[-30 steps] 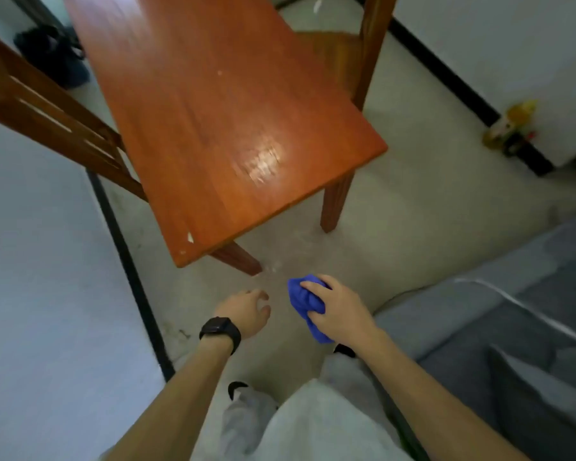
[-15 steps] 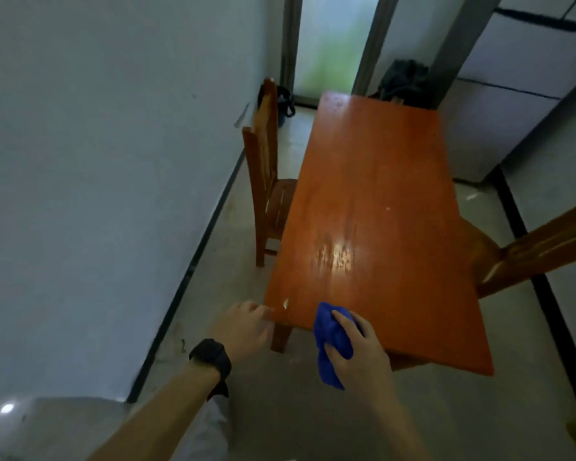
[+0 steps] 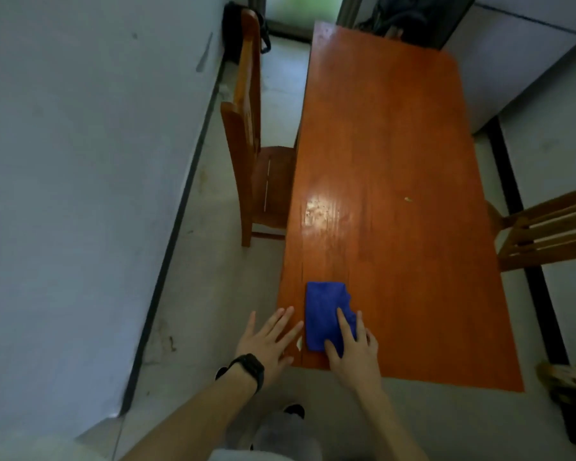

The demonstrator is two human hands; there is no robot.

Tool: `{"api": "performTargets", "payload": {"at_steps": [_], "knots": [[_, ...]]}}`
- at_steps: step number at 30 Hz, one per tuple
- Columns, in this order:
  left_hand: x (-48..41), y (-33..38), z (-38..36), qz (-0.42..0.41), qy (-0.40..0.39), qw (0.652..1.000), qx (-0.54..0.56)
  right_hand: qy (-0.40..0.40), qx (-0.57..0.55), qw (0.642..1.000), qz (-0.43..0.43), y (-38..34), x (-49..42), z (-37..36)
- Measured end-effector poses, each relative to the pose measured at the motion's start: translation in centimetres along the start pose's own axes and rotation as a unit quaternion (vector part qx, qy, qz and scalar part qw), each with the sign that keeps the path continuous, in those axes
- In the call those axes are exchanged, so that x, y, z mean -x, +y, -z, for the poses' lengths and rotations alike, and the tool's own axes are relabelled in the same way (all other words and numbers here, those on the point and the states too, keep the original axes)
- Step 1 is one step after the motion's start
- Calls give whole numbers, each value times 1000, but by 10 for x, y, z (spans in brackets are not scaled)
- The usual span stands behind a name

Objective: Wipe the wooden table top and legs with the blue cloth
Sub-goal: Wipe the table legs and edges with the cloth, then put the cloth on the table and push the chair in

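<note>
The long wooden table runs away from me, its near left corner just in front of my hands. A folded blue cloth lies flat on that corner. My right hand presses on the cloth's near right part with straight fingers. My left hand, with a black watch on its wrist, rests flat with spread fingers at the table's left edge, just left of the cloth. A small pale crumb lies on the top further out. The table legs are hidden.
A wooden chair stands pushed in at the table's left side, close to the grey wall. Another wooden chair reaches in at the right. A dark bag sits beyond the far end.
The view has swung round to look along the table. My right hand has laid the bunched cloth flat on the near corner. My left hand has come to rest at the table's edge.
</note>
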State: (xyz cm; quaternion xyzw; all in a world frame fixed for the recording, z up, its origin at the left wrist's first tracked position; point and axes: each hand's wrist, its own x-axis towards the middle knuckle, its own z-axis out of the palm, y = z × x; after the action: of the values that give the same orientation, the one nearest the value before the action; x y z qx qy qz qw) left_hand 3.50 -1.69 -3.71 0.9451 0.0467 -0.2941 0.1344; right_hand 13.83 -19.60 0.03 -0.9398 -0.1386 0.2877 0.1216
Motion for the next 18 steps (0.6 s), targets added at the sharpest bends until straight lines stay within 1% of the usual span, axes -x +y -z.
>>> {"api": "performTargets", "payload": {"at_steps": [3,4,7,9,10,12,16,18], "knots": [[-1,-2,4,-7,-7,1000,4,31,15,999,-10,-1,0,-8],[0,-3,5,-15,-19,1000,6,31,16,999,-9,1,-1,-9],[-1,-8,13,-33,-13,999,-1,17,-6,1000,-3,3,-2,-3],[2,-10,30,-39,-31,999,20,49,-11,999,2,1,2,6],[4,-13,41,-30,-34,998,36,76,-18,997,10,-3,6,11],[8,-24,66,8,-11,997,70,113,-37,992,42,-23,13,21],[15,-66,108,68,43,992,95,135,-89,982,94,-82,7,35],[16,-97,125,87,66,989,100,122,-116,980,111,-116,-3,43]]}}
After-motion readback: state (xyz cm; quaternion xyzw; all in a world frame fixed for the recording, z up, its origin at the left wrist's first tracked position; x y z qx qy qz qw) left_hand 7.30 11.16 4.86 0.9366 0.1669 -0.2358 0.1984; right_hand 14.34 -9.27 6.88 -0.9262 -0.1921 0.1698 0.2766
